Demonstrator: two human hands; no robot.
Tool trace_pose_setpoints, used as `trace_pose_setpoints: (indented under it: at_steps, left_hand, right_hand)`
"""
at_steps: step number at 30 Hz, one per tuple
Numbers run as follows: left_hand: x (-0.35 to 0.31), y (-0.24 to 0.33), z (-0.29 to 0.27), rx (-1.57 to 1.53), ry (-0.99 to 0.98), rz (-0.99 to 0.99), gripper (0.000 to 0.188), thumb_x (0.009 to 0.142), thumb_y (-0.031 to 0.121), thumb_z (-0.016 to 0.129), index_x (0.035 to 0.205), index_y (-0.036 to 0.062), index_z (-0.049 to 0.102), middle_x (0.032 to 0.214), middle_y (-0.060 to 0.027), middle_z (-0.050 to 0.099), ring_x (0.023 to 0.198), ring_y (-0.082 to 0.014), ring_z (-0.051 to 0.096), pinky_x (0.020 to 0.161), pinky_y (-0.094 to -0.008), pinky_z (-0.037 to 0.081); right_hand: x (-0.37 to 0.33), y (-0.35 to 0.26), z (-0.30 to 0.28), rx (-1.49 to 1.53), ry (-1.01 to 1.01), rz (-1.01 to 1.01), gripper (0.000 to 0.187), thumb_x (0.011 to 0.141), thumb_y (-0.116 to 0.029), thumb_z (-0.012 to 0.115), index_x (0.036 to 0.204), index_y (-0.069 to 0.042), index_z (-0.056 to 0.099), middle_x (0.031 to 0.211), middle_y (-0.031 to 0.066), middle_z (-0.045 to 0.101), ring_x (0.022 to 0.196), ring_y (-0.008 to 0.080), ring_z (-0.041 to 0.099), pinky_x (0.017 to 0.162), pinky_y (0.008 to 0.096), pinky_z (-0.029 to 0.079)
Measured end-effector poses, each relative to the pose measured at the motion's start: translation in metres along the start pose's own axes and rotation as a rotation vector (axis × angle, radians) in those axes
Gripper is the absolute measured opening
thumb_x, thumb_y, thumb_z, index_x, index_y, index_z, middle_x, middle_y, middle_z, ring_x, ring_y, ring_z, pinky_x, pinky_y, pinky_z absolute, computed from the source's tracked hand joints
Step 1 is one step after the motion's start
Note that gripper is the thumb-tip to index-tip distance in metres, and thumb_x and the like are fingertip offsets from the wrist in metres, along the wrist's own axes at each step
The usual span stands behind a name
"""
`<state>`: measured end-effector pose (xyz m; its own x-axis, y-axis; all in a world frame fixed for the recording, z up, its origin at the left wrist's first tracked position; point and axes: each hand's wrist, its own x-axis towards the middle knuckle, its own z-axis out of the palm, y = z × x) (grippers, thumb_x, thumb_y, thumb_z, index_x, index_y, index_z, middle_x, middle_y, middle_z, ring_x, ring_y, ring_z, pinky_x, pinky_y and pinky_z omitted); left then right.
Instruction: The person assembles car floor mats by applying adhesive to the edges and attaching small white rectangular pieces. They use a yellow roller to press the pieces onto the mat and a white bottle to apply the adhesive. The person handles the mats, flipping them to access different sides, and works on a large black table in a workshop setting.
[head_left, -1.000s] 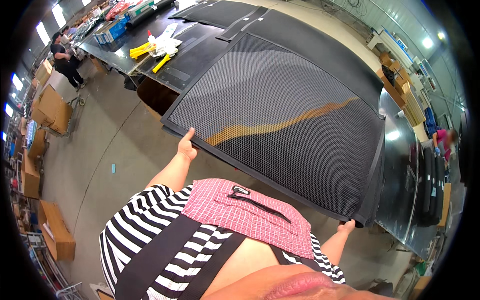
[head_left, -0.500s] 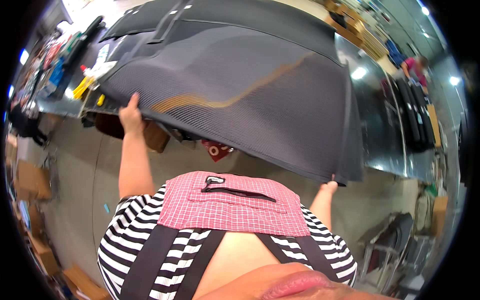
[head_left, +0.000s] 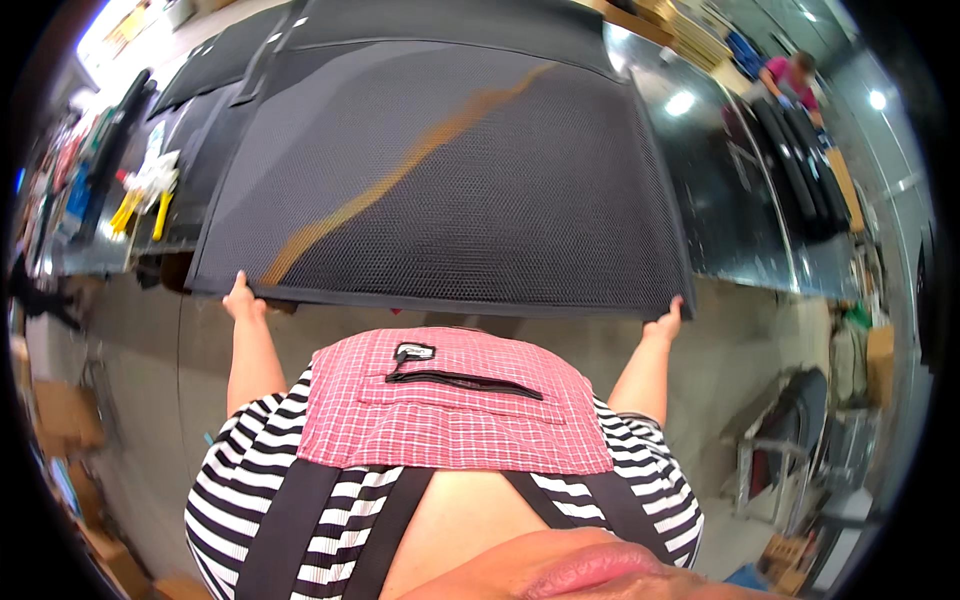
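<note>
A: Hands first, quick.
B: The left hand [head_left: 243, 300] grasps the mat [head_left: 450, 190] at its near left corner, left of centre in the frame. The right hand [head_left: 664, 322] grasps the near right corner, right of centre. Each has a thumb up at the edge; the fingers underneath I can't make out.

A: Where's the mat?
B: Upper middle of the frame, spread out, near edge running between both hands. Black mesh, grey waves, gold-brown streak climbing left to right.

A: Beyond it?
B: Smooth dark sheet [head_left: 430, 22], top centre.

A: Counter?
B: The counter [head_left: 722, 180] shows right of the mat. How much of the mat rests on it, I can't tell.

A: Upper left?
B: Yellow handles [head_left: 162, 216] beside a crumpled white thing [head_left: 154, 178].

A: Upper right?
B: Long black pieces [head_left: 800, 165] side by side, a person [head_left: 778, 75] in a magenta top just behind.

A: Lower part?
B: Pink checked apron [head_left: 460, 430] in the middle, cardboard box [head_left: 70, 415] at left, metal frame [head_left: 775, 465] at lower right.
</note>
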<state>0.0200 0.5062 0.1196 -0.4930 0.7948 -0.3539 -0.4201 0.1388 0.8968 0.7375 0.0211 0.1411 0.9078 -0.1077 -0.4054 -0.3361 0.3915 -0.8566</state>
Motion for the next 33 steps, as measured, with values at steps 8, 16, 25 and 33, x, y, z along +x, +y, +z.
trace_pose_setpoints:
  at_steps: [8, 16, 25, 33]
  left_hand:
    - [-0.001, 0.020, -0.012, -0.086, -0.153, -0.024, 0.073, 0.085, 0.002, 0.078, 0.140, -0.0124, 0.031, 0.135, -0.0271, 0.050, 0.116, -0.0369, 0.058, 0.095, -0.0534, 0.054]
    - [-0.007, 0.009, -0.006, -0.147, -0.175, 0.039, 0.056, 0.089, -0.004, 0.071, 0.137, -0.0017, 0.044, 0.133, -0.0152, 0.058, 0.118, -0.0287, 0.056, 0.105, -0.0404, 0.044]
    - [0.009, 0.091, -0.063, 0.488, -0.866, -0.667, 0.040, 0.107, 0.037, 0.045, 0.120, 0.0037, 0.063, 0.101, -0.0091, 0.071, 0.082, -0.0204, 0.067, 0.073, -0.0334, 0.057]
    - [0.105, 0.121, -0.039, 0.431, -0.881, -0.580, 0.039, 0.105, 0.039, 0.047, 0.128, 0.0089, 0.057, 0.111, -0.0060, 0.068, 0.092, -0.0166, 0.065, 0.079, -0.0317, 0.053]
  right_hand:
    - [-0.031, -0.063, 0.056, -0.264, -0.030, -0.421, 0.057, 0.097, -0.032, 0.065, 0.123, 0.018, 0.058, 0.128, 0.0214, 0.062, 0.109, 0.0333, 0.064, 0.093, 0.0468, 0.054]
    - [-0.345, -0.056, 0.333, -0.773, -0.646, -1.231, 0.039, 0.098, -0.033, 0.062, 0.103, 0.005, 0.070, 0.096, 0.0224, 0.072, 0.085, 0.0381, 0.068, 0.076, 0.0456, 0.051]
    - [-0.578, 0.254, 0.268, -0.809, -1.641, -1.329, 0.048, 0.069, -0.003, 0.070, 0.116, -0.001, 0.067, 0.108, 0.0161, 0.068, 0.102, 0.0349, 0.064, 0.088, 0.0435, 0.055]
    - [-0.656, 0.297, 0.254, -1.287, -1.913, -1.443, 0.052, 0.064, -0.027, 0.082, 0.104, -0.001, 0.061, 0.104, 0.0160, 0.055, 0.101, 0.0311, 0.055, 0.087, 0.0411, 0.049]
